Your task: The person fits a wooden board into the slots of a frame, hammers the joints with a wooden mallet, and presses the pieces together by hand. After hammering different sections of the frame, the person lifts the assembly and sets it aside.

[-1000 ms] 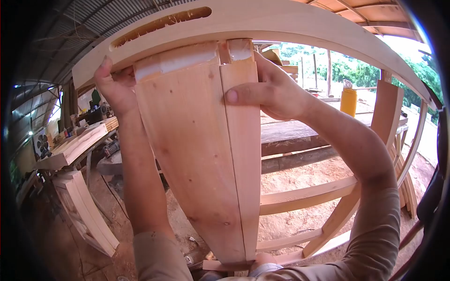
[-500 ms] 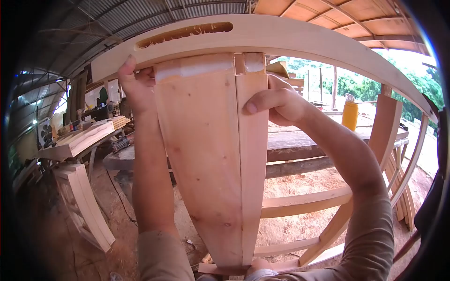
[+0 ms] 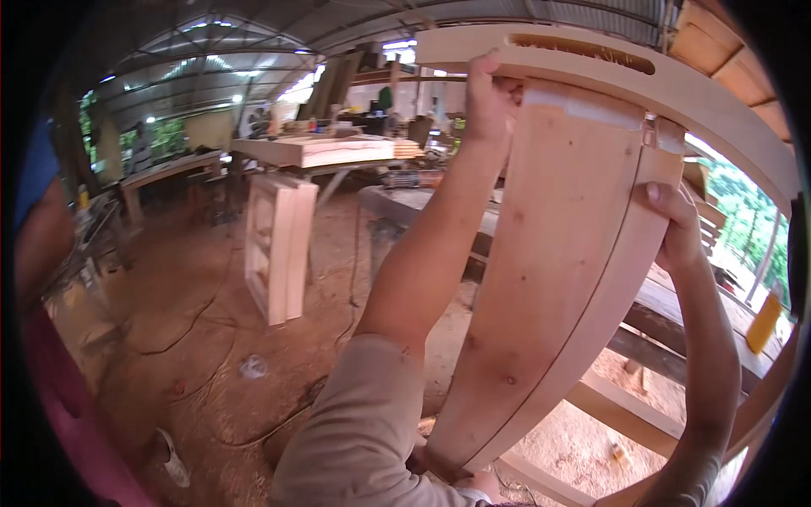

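A tall, tapering wooden panel [image 3: 557, 237] stands tilted in front of me, with a dark seam along its right-hand strip. Across its top lies a curved wooden rail [image 3: 469, 52] with a long rough-cut slot. My left hand [image 3: 492, 106] is closed at the panel's upper left corner, thumb up against the rail and fingers partly hidden underneath. On the right strip, a little below the rail, my right hand [image 3: 678, 224] grips the panel with its thumb on the front face; the other fingers are mostly hidden behind.
Behind the panel is a workbench [image 3: 405, 201] with a power tool [image 3: 412, 179]. A wooden frame [image 3: 283, 245] stands on the dusty floor, near stacked boards [image 3: 338, 150]. Cords and a plastic scrap [image 3: 253, 366] lie there. Another person's arm [image 3: 44, 241] shows at far left; a yellow bottle [image 3: 764, 323] is right.
My view has swung left, so the panel, rail and both hands now appear farther right and tilted. The other person has come into view. Both hands keep their grip.
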Demonstrator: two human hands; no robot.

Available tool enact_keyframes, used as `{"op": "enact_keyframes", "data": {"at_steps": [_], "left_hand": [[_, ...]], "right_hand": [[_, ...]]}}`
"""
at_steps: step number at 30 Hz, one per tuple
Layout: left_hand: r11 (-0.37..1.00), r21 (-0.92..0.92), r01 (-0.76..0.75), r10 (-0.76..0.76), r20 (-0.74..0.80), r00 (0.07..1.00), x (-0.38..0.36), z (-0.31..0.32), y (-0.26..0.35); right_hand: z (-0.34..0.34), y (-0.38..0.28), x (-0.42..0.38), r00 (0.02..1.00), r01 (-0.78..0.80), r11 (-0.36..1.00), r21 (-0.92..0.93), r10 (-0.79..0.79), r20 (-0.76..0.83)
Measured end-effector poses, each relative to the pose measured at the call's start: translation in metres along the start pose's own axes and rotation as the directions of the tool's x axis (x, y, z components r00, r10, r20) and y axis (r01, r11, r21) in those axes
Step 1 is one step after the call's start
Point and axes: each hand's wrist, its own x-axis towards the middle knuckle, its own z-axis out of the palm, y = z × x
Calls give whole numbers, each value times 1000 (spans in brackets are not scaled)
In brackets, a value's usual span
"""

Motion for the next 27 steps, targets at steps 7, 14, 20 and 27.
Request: {"op": "enact_keyframes", "data": {"at_steps": [7, 14, 20, 27], "left_hand": [[965, -45, 257, -258, -17, 966, 3, 18, 13], [975, 90, 205, -203, -27, 979, 11, 14, 12], [978, 98, 182, -175, -76, 982, 2, 20, 12], [972, 159, 173, -152, -133, 979, -6, 31, 22]], "right_hand": [[-17, 12, 8, 988, -16, 1000, 24, 19, -154], [3, 1, 4, 996, 8, 996, 91, 0, -92], [-5, -1, 8, 999, -45, 997, 68, 44, 27], [-6, -13, 5, 997, -69, 998, -12, 69, 23]]}}
